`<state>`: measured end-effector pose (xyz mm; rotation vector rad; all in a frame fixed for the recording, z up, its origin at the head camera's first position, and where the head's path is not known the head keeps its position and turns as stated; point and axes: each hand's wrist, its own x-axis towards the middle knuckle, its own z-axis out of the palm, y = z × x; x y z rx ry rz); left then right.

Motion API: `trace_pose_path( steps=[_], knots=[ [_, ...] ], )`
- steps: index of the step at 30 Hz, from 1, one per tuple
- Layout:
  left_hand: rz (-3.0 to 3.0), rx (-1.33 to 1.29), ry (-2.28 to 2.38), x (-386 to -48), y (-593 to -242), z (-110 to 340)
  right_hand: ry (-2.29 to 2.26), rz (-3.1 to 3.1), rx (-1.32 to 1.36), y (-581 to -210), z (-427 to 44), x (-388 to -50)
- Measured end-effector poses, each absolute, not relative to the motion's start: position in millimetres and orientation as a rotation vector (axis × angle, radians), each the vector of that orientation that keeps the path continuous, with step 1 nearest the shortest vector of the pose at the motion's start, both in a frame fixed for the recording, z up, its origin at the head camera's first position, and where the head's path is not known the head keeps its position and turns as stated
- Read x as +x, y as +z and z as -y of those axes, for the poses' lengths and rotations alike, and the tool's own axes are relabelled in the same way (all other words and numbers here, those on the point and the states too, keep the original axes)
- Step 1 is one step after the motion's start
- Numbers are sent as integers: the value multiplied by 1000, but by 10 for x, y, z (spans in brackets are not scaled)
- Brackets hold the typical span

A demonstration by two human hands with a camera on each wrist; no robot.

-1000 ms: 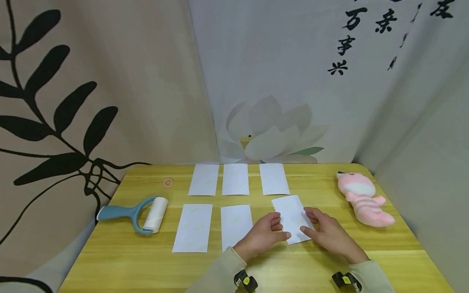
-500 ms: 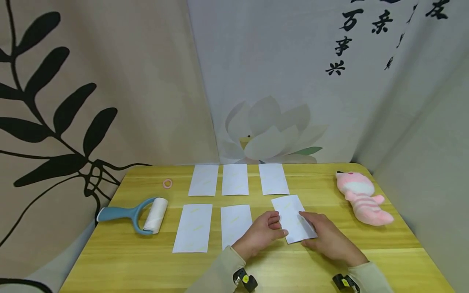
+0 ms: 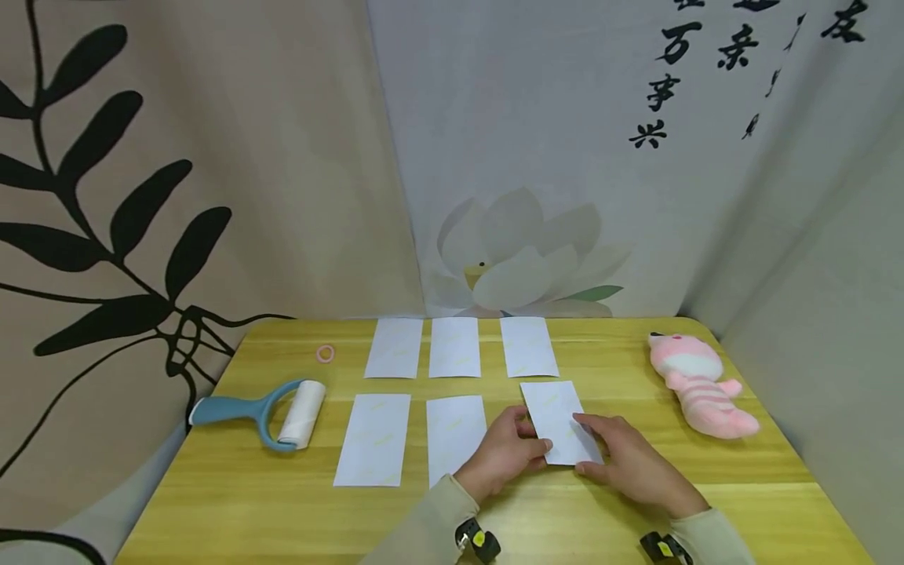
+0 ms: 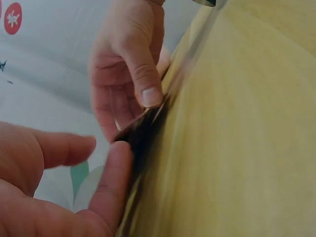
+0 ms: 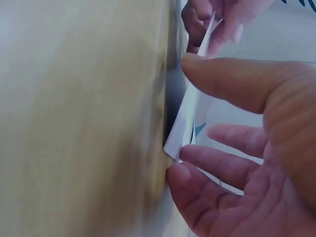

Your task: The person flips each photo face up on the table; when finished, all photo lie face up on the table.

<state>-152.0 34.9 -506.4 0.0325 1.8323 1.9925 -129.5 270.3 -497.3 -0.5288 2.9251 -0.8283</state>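
A white card (image 3: 560,420) with faint yellow marks is held at its two long sides, just above the wooden table. My left hand (image 3: 504,447) grips its left edge, thumb on the near side and fingers partly hidden behind. At the right edge my right hand (image 3: 628,459) holds it, index fingertip on the face and thumb by the near corner. The right wrist view shows the card (image 5: 187,116) edge-on and slightly bent, its far end between the left hand's (image 5: 232,22) thumb and fingers. In the left wrist view its underside (image 4: 140,143) is dark.
Several similar cards lie in two rows, including one (image 3: 530,347) behind and one (image 3: 455,435) left of the held card. A blue-handled lint roller (image 3: 261,413) and a small pink ring (image 3: 325,354) are at the left. Right of the hands lies a pink plush toy (image 3: 699,384).
The held card has turned slightly and shifted a little towards me, so its edges run straighter. My right index finger has come onto its face, and my left hand has closed in on its edge.
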Motion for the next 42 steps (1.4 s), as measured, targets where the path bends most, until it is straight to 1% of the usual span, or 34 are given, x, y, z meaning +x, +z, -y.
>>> trace_pose_path(
  steps=[4, 9, 18, 24, 28, 33, 42],
  knots=[
    [-1837, -6, 2004, -1517, -5079, -341, -814, -2935, -529, -4976, -2672, -1281],
    [-1800, 30, 2013, -1528, -5077, -314, -835, -2920, -542, -4953, -2643, -1273],
    [-1706, 112, 2067, -1534, -5000, -207, -1211, -2749, -614, -4863, -2509, -1299],
    [-1737, 252, 2083, -1500, -4902, -128, -1377, -2626, -614, -4763, -2392, -1355],
    [-1802, 367, 2049, -1451, -4824, -115, -1430, -2594, -572, -4702, -2336, -1345],
    [-1981, 451, 1946, -1407, -4745, -123, -1585, -2479, -471, -4632, -2281, -1321],
    [-2294, 596, 1734, -1379, -4760, -203, -1662, -2417, -351, -4554, -2227, -1287]
  ],
)
